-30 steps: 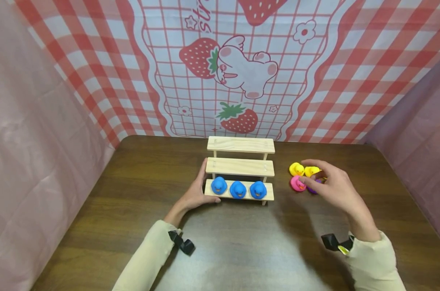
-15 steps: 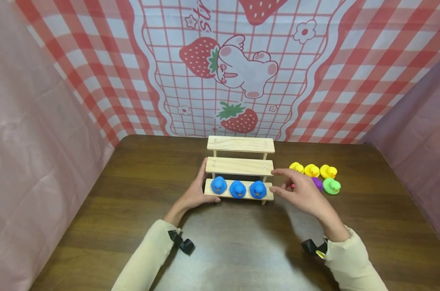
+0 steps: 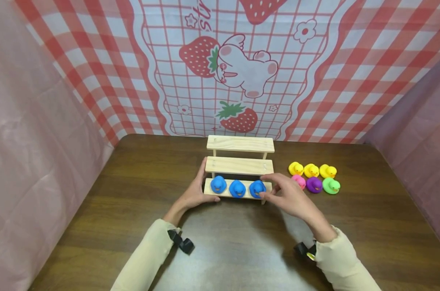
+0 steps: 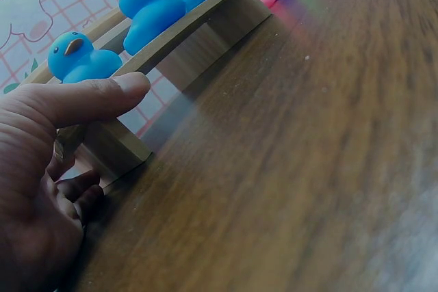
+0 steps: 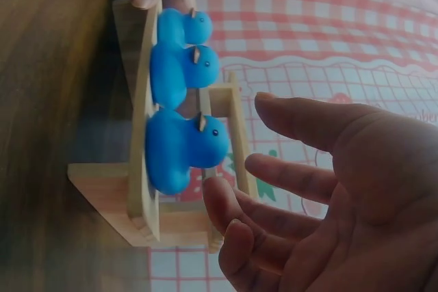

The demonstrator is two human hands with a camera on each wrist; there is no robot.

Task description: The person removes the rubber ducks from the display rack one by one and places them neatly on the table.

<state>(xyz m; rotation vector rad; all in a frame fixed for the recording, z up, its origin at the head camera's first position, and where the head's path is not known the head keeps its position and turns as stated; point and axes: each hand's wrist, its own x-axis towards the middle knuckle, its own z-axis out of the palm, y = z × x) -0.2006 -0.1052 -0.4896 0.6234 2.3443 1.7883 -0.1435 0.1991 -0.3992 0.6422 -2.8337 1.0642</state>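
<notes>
A three-step wooden display stand (image 3: 239, 166) is on the table, with three blue rubber ducks (image 3: 237, 188) in a row on its lowest step. My left hand (image 3: 194, 194) grips the left end of that step. In the left wrist view its thumb (image 4: 126, 92) lies along the front edge, other fingers behind. My right hand (image 3: 290, 194) reaches to the rightmost blue duck (image 3: 257, 188), thumb and fingers spread about it. The right wrist view shows a gap between this hand (image 5: 342, 189) and the duck (image 5: 179, 148), nothing in its grasp.
Right of the stand sit three yellow ducks (image 3: 312, 170), with a pink duck (image 3: 298, 181), a purple duck (image 3: 314, 185) and a green duck (image 3: 331, 186) in front of them. A strawberry-print cloth (image 3: 238, 72) hangs behind the brown table (image 3: 220, 250).
My right hand has moved left from over the coloured ducks to the rightmost blue duck, uncovering the group. The left hand stays on the stand, and the blue ducks hold their places.
</notes>
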